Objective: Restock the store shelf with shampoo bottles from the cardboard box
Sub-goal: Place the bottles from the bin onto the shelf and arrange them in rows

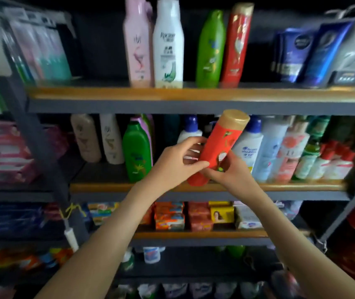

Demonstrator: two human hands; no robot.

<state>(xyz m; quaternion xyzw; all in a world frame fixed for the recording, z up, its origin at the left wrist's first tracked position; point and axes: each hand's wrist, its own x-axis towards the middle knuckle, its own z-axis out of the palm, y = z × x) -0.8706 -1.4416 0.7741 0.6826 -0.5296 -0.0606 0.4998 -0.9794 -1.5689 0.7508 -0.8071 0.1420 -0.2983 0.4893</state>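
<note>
A red shampoo bottle (222, 141) with a gold cap leans to the right in front of the middle shelf (99, 187), its base near the shelf's front edge. My left hand (177, 161) grips its lower part from the left, thumb across the front. From the right and below, my right hand (229, 172) holds the bottle's base. Behind it stand white bottles with blue caps (249, 145), and a green bottle (137, 151) stands to the left. The cardboard box is out of sight.
The top shelf (107, 93) carries pink, white, green and red bottles (168, 42), with blue tubes (314, 50) at the right. Soap packs (170, 215) fill the shelf below my hands. A gap lies between the green bottle and the white ones.
</note>
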